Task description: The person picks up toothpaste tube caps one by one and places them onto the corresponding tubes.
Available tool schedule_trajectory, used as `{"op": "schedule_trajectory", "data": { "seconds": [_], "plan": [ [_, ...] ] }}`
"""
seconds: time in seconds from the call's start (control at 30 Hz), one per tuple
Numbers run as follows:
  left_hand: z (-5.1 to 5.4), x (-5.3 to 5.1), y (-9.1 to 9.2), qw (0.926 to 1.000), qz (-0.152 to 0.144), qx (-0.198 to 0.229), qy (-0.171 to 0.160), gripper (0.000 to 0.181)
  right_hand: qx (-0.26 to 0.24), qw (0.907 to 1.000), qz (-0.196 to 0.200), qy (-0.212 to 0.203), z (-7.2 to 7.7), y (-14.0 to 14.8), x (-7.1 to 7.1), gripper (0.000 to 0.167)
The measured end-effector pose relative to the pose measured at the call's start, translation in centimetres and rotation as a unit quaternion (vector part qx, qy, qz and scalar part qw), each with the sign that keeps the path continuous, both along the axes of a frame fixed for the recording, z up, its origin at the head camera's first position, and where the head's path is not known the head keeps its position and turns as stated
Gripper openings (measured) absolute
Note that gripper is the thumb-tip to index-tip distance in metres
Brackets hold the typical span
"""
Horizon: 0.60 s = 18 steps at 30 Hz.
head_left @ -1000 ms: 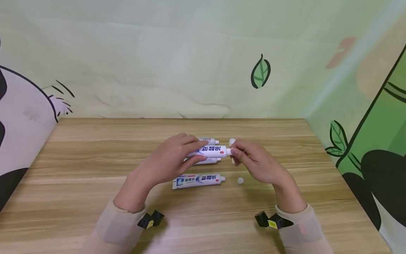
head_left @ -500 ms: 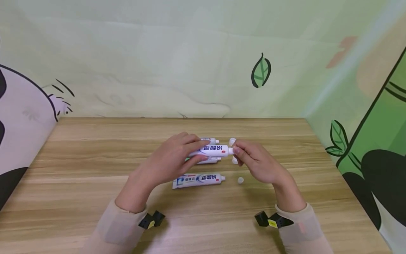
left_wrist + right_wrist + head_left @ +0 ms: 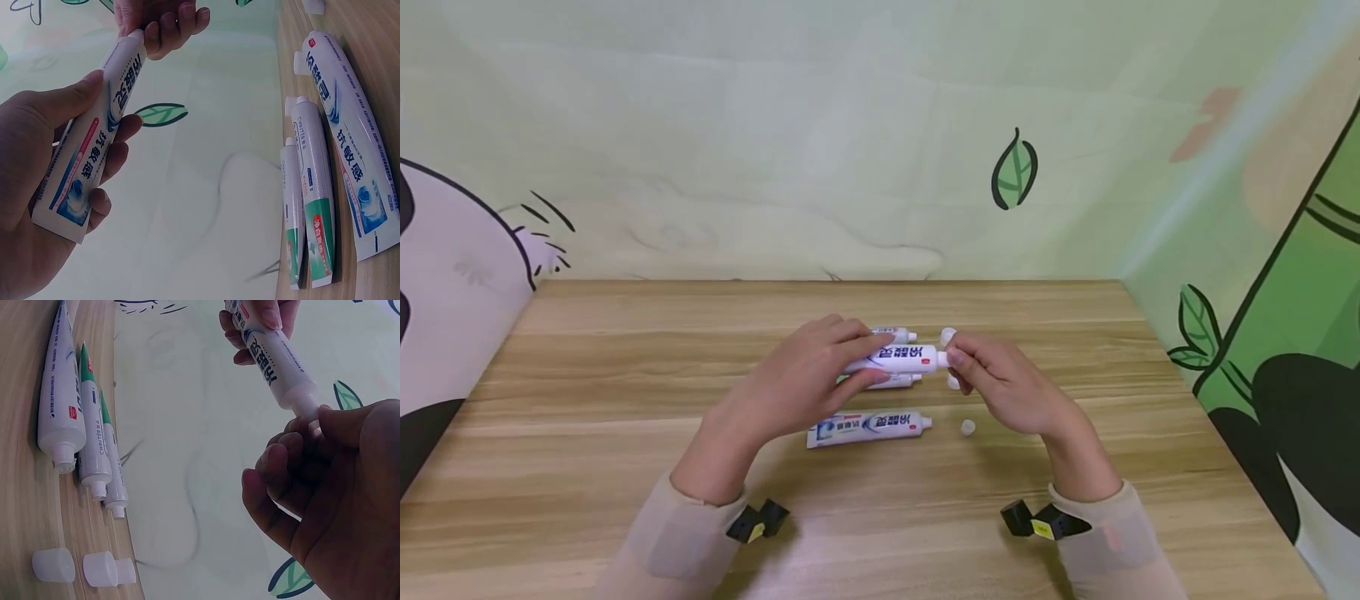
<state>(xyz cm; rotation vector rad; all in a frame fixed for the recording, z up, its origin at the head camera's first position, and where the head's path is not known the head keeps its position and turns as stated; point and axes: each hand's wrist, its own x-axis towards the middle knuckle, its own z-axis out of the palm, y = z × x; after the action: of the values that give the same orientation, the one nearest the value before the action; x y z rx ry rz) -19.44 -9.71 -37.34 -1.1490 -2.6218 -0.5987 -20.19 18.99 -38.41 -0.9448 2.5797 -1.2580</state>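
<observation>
My left hand (image 3: pixel 805 375) grips a white and blue toothpaste tube (image 3: pixel 902 358), held level above the table in the head view. At its right end, the thumb and fingers of my right hand (image 3: pixel 1007 379) pinch the small white cap (image 3: pixel 304 405), which sits at the tube's mouth. Below lie three more toothpaste tubes: a large blue and white one (image 3: pixel 868 426) nearest me, and two green-ended ones, a middle-sized tube (image 3: pixel 314 194) and a smaller tube (image 3: pixel 292 212). Their bare nozzles point right. The left hand partly hides the green-ended pair in the head view.
Three loose white caps lie right of the tubes: a near cap (image 3: pixel 967 427), a middle cap (image 3: pixel 953 382) partly behind my right hand, and a far cap (image 3: pixel 948 336). The wooden table (image 3: pixel 625 350) ends at a printed backdrop (image 3: pixel 775 167) behind.
Both hands stay in place with the tube held between them. Only the right fingers shift slightly at the cap.
</observation>
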Motion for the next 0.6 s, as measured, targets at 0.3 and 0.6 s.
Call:
{"op": "schedule_trajectory", "data": {
  "seconds": [0.3,0.6],
  "plan": [
    [-0.15,-0.08,-0.07,1.0,-0.001,0.002,-0.001,0.045,0.006,1.0,-0.006,-0.003,0.07,-0.12,0.09,0.026],
    [-0.22,-0.08,-0.12,1.0,-0.003,0.004,0.006,0.045,0.011,0.9999,-0.01,-0.006,0.01,-0.17,0.11,0.026]
  ]
}}
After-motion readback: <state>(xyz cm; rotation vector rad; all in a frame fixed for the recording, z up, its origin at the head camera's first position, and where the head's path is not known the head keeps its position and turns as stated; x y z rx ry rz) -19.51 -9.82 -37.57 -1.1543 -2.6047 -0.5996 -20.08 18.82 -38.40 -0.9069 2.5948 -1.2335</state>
